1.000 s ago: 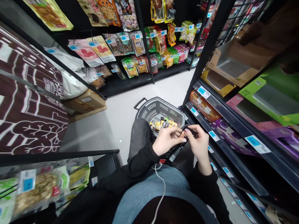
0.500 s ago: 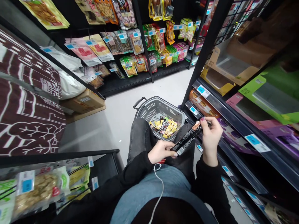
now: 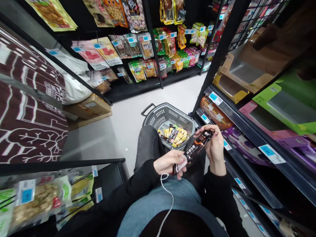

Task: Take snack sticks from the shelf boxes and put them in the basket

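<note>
I sit in a shop aisle with a long black and orange snack strip (image 3: 196, 147) stretched between my hands. My right hand (image 3: 214, 144) pinches its upper end near the shelf edge. My left hand (image 3: 170, 162) grips its lower end over my lap, fingers closed on the white-labelled part. Just beyond my knees stands a grey plastic basket (image 3: 160, 116) holding several yellow and black snack packets (image 3: 174, 134).
Black shelving (image 3: 249, 131) with blue price tags and coloured boxes runs along the right. More racks of hanging snack bags (image 3: 138, 49) line the back and left. A cardboard box (image 3: 90, 108) and a white bag sit on the floor at left. A white cable (image 3: 168, 197) crosses my lap.
A second ago both hands were together over the basket. They then drew apart, the right rising toward the shelf; now it has come down slightly and the strip is held between both hands.
</note>
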### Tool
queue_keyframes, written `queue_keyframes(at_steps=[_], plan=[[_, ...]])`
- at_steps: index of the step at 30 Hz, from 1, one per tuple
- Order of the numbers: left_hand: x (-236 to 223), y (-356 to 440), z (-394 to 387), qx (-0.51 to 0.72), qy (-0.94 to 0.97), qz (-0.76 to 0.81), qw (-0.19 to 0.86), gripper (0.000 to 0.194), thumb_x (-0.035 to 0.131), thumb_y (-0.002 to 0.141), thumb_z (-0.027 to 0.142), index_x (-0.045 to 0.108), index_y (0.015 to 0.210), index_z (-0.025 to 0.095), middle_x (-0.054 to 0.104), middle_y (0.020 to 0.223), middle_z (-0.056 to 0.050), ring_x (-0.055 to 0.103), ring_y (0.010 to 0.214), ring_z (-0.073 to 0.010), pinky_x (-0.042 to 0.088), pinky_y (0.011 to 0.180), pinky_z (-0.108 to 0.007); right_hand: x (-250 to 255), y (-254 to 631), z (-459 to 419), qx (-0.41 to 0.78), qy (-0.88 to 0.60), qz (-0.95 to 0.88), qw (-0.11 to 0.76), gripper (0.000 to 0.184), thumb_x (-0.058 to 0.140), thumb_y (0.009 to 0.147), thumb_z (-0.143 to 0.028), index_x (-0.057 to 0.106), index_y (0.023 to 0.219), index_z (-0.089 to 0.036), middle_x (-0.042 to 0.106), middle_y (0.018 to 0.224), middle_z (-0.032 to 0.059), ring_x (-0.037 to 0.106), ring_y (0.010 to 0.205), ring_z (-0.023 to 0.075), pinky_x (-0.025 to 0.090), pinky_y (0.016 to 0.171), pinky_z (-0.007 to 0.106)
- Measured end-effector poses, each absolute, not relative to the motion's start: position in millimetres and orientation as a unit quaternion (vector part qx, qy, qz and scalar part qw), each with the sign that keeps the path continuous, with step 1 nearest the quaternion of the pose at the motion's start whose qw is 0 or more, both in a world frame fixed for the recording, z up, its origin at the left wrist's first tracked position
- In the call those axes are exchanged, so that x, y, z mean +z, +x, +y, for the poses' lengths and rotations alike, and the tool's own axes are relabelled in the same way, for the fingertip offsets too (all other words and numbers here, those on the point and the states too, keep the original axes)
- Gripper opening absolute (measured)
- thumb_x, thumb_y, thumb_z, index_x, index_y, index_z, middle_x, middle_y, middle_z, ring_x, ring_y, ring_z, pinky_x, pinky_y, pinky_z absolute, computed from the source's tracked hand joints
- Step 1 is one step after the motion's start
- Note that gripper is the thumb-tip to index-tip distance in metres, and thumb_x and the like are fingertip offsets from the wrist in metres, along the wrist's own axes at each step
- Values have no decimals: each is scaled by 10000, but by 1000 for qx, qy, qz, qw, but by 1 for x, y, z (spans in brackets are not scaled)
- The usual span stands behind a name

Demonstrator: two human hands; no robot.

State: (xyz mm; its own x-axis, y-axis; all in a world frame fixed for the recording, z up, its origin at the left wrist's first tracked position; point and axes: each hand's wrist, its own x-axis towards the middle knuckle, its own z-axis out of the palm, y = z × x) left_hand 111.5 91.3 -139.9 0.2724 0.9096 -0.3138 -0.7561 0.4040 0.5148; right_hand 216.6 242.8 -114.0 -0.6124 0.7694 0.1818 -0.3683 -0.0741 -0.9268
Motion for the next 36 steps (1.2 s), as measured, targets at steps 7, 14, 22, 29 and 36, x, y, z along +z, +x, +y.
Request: queue_keyframes(at_steps=[7, 14, 22, 29, 36], plan=[[-119, 108, 96, 517, 226, 570, 597, 295, 767, 632, 336, 651, 743, 88, 691, 683, -32, 661, 597, -151, 533, 604, -242, -110, 234, 262, 638, -301, -652, 279, 375, 643, 747, -488, 667, 958, -179, 707, 864, 67, 661, 837, 226, 518, 774, 383], [-130, 103, 94, 511, 250, 593, 570, 301, 745, 646, 357, 681, 774, 92, 705, 716, -48, 667, 649, -169, 534, 630, -252, -101, 234, 273, 524, -341, -730, 277, 246, 722, 667, -389, 708, 716, -147, 628, 628, -6, 575, 617, 150, 459, 601, 279], [-172, 90, 83, 593, 74, 593, 540, 414, 821, 513, 383, 607, 708, 87, 681, 641, -52, 683, 640, -179, 554, 608, -262, -128, 205, 289, 511, -370, -680, 374, 272, 739, 614, -381, 713, 742, -143, 644, 655, 1, 550, 604, 132, 448, 592, 261], [-205, 65, 56, 472, 126, 720, 493, 354, 657, 689, 427, 631, 751, 80, 638, 610, -37, 566, 463, -94, 446, 436, -200, -211, 156, 302, 454, -433, -763, 155, 308, 484, 845, -308, 666, 987, -105, 697, 921, 122, 650, 766, 188, 481, 776, 318], [-191, 65, 54, 346, 279, 758, 478, 487, 511, 743, 578, 659, 886, 136, 696, 757, -52, 608, 612, -149, 476, 537, -224, -201, 171, 317, 425, -483, -754, 135, 144, 568, 764, -122, 683, 844, -155, 717, 816, 71, 671, 782, 168, 473, 782, 240]])
